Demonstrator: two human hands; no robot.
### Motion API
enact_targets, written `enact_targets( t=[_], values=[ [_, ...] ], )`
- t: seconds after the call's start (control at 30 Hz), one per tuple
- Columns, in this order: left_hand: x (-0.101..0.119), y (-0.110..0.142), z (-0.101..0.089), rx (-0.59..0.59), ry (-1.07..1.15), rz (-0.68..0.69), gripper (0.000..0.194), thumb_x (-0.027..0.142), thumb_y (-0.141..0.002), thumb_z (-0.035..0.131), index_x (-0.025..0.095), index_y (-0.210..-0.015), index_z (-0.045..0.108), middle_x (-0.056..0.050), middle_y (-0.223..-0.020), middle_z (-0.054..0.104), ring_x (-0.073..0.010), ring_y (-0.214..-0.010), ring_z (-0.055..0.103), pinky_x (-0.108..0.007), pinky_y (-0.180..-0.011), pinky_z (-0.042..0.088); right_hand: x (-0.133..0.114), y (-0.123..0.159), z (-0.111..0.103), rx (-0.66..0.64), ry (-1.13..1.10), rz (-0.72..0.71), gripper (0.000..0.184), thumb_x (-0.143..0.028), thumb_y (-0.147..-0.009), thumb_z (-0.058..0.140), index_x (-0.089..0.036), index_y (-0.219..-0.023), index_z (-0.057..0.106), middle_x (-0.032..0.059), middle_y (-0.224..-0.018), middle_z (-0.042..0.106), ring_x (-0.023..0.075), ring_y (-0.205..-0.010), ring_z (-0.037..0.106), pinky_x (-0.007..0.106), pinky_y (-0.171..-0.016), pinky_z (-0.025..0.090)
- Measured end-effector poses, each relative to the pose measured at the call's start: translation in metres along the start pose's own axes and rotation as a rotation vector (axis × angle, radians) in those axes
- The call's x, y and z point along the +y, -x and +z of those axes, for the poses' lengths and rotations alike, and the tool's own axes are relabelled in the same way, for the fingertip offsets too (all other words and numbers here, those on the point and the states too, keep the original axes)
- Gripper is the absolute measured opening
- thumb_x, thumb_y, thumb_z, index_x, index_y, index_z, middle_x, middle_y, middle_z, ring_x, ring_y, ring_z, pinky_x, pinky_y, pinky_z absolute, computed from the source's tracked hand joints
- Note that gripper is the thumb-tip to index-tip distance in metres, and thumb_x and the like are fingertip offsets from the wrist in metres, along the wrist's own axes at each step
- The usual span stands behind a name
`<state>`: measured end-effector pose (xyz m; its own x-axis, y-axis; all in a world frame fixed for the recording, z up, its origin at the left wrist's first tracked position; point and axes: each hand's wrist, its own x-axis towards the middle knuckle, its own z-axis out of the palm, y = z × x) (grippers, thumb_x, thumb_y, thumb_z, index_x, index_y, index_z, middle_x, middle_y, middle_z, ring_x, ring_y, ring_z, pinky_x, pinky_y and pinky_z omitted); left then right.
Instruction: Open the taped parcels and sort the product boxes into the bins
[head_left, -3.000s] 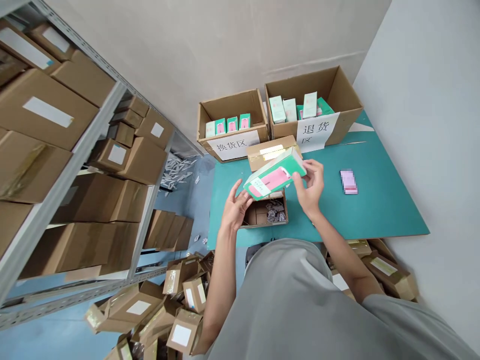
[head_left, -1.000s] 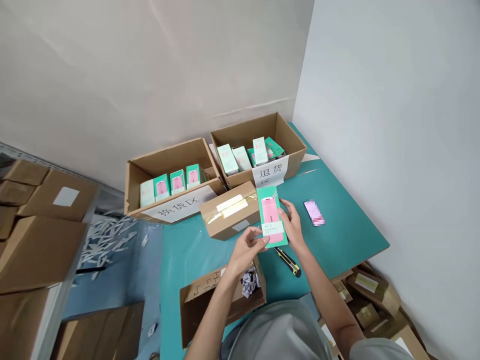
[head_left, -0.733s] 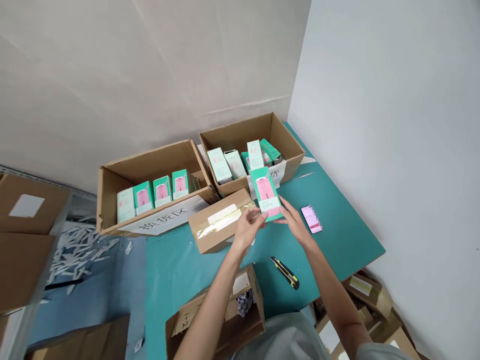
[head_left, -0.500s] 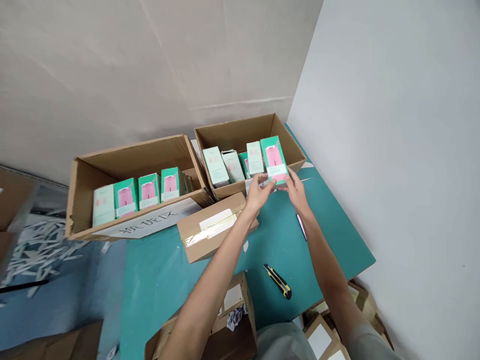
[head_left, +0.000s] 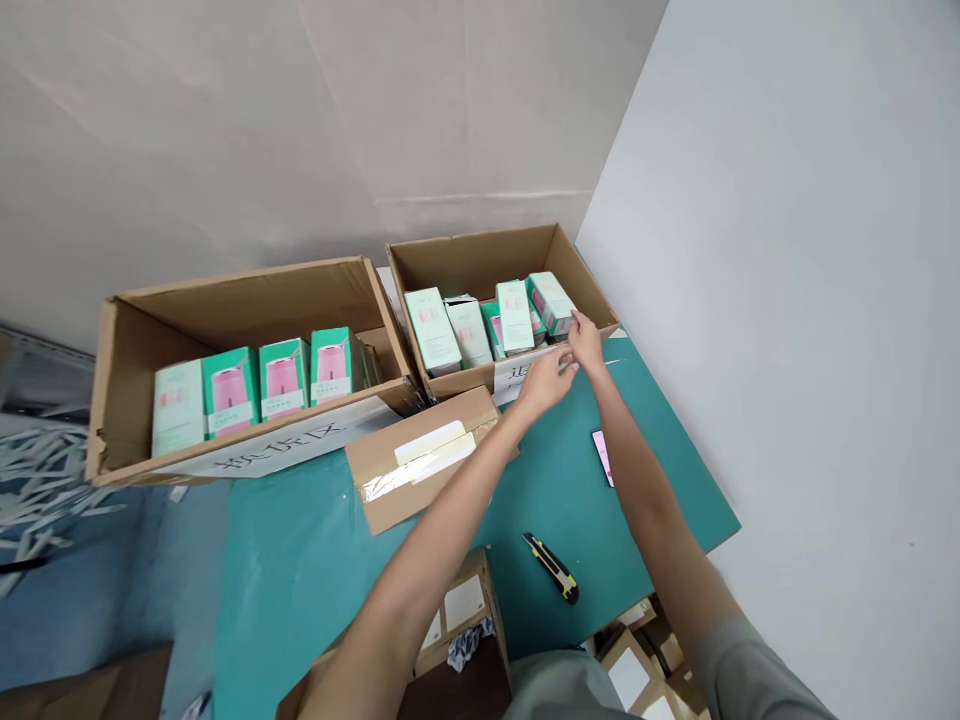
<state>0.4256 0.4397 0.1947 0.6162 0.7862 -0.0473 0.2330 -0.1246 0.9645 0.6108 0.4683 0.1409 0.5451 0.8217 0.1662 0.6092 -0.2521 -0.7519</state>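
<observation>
A green and pink product box (head_left: 551, 298) lies tilted at the right end of the right-hand carton (head_left: 480, 245), beside several other pale green boxes (head_left: 472, 330). My right hand (head_left: 585, 342) reaches over the carton's front edge, its fingers stretched out with the tips at the lower end of that box. My left hand (head_left: 546, 380) hovers just in front of the carton's paper label, fingers loosely apart and holding nothing.
A second labelled carton (head_left: 240, 300) with several green boxes stands to the left. On the teal table (head_left: 300, 560) lie a sealed brown box (head_left: 420, 465), a yellow-black utility knife (head_left: 553, 568) and a phone (head_left: 602, 456). An opened box (head_left: 457, 620) sits at the near edge.
Both hands carried the green and pink box from in front of me up and into the right carton. It now rests inside; the left hand has come off it.
</observation>
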Motion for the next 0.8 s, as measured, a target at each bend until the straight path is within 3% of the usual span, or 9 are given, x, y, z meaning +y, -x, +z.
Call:
enact_targets(
  t=[0.07,0.13,0.27,0.4,0.5,0.57,0.63,0.7,0.8],
  values=[
    [-0.001,0.049,-0.009,0.042,0.046,0.005,0.030,0.026,-0.096,0.073,0.020,-0.123,0.084,-0.007,-0.092,0.080,-0.0286,-0.096,0.077,-0.044,-0.106,0.059,-0.004,0.029,0.000,0.027,-0.078,-0.006,0.058,-0.052,-0.108,0.050,-0.017,-0.147,0.075,0.0201,-0.151,0.075,0.0337,-0.149,0.066,0.054,-0.133,0.044],
    [-0.006,0.107,-0.026,0.114,0.166,-0.001,0.028,0.038,-0.093,0.079,0.023,-0.115,0.086,-0.004,-0.082,0.074,-0.0256,-0.083,0.072,-0.041,-0.098,0.060,-0.010,0.070,-0.005,0.075,-0.175,-0.065,0.059,-0.056,-0.107,0.051,-0.019,-0.145,0.077,0.0183,-0.155,0.073,0.0323,-0.151,0.063,0.052,-0.134,0.043],
    [-0.035,0.240,-0.080,0.360,0.245,-0.171,0.042,0.058,-0.088,0.081,0.026,-0.115,0.085,-0.007,-0.095,0.079,-0.0284,-0.095,0.077,-0.042,-0.098,0.062,-0.015,0.180,-0.022,0.044,-0.303,-0.018,0.058,-0.064,-0.105,0.055,-0.022,-0.138,0.080,0.0164,-0.152,0.075,0.0306,-0.146,0.066,0.051,-0.127,0.051],
    [-0.079,0.373,-0.140,0.654,0.185,-0.352,0.064,0.069,-0.076,0.088,0.024,-0.119,0.080,-0.012,-0.115,0.083,-0.0352,-0.107,0.080,-0.054,-0.109,0.062,0.002,0.302,-0.033,-0.174,-0.315,0.159,0.062,-0.072,-0.099,0.062,-0.021,-0.127,0.083,0.0182,-0.140,0.081,0.0346,-0.132,0.074,0.057,-0.119,0.058],
    [-0.098,0.458,-0.168,0.915,0.067,-0.489,0.068,0.076,-0.076,0.085,0.023,-0.117,0.077,-0.015,-0.128,0.082,-0.0379,-0.127,0.076,-0.058,-0.123,0.053,0.025,0.383,-0.038,-0.377,-0.344,0.284,0.067,-0.082,-0.089,0.068,-0.022,-0.114,0.086,0.0184,-0.127,0.085,0.0389,-0.122,0.079,0.063,-0.114,0.060],
    [-0.100,0.499,-0.171,1.013,0.042,-0.586,0.069,0.080,-0.082,0.078,0.020,-0.115,0.075,-0.016,-0.125,0.082,-0.0370,-0.131,0.074,-0.057,-0.124,0.051,0.038,0.426,-0.039,-0.498,-0.376,0.365,0.072,-0.088,-0.083,0.070,-0.023,-0.109,0.086,0.0183,-0.122,0.086,0.0408,-0.120,0.080,0.066,-0.111,0.062],
    [-0.095,0.522,-0.161,1.019,0.089,-0.682,0.066,0.079,-0.091,0.072,0.017,-0.114,0.075,-0.016,-0.120,0.082,-0.0365,-0.129,0.073,-0.055,-0.120,0.054,0.045,0.459,-0.037,-0.588,-0.406,0.452,0.077,-0.092,-0.077,0.074,-0.022,-0.108,0.085,0.0182,-0.118,0.086,0.0411,-0.118,0.081,0.066,-0.107,0.064],
    [-0.088,0.533,-0.140,0.919,0.201,-0.721,0.058,0.068,-0.101,0.072,0.015,-0.124,0.074,-0.014,-0.128,0.080,-0.0357,-0.130,0.071,-0.054,-0.114,0.058,0.045,0.484,-0.031,-0.672,-0.445,0.530,0.079,-0.093,-0.074,0.076,-0.022,-0.110,0.084,0.0171,-0.115,0.086,0.0388,-0.113,0.082,0.064,-0.104,0.066],
    [-0.080,0.540,-0.101,0.862,0.291,-0.715,0.046,0.049,-0.107,0.075,0.016,-0.140,0.071,-0.012,-0.141,0.072,-0.0323,-0.125,0.072,-0.052,-0.106,0.064,0.034,0.511,-0.015,-0.803,-0.504,0.587,0.075,-0.090,-0.077,0.075,-0.026,-0.114,0.083,0.0136,-0.114,0.086,0.0353,-0.108,0.084,0.060,-0.099,0.069]
  ],
)
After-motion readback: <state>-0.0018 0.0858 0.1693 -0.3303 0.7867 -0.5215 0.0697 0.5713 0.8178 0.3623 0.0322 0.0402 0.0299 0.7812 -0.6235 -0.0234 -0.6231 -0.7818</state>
